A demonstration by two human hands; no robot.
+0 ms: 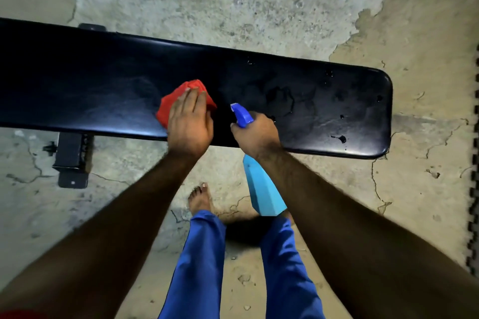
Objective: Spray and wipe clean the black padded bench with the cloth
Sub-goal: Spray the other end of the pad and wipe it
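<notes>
The black padded bench (77, 90) runs across the view from left to right, with wet drops and smears on its right half. A bunched red cloth (176, 101) lies on the bench's middle, and my left hand (189, 122) presses flat on it with straight fingers. My right hand (255, 134) grips the neck of a light blue spray bottle (264, 189). Its blue nozzle (241, 114) points up and left over the pad, while the bottle body hangs below the bench's near edge.
The bench's black metal leg and foot (71, 160) stick out below the pad at the left. Cracked concrete floor (259, 8) surrounds the bench. My bare foot (201, 197) and blue trouser legs stand close to the near edge. A black interlocking mat edge (475, 163) runs along the right.
</notes>
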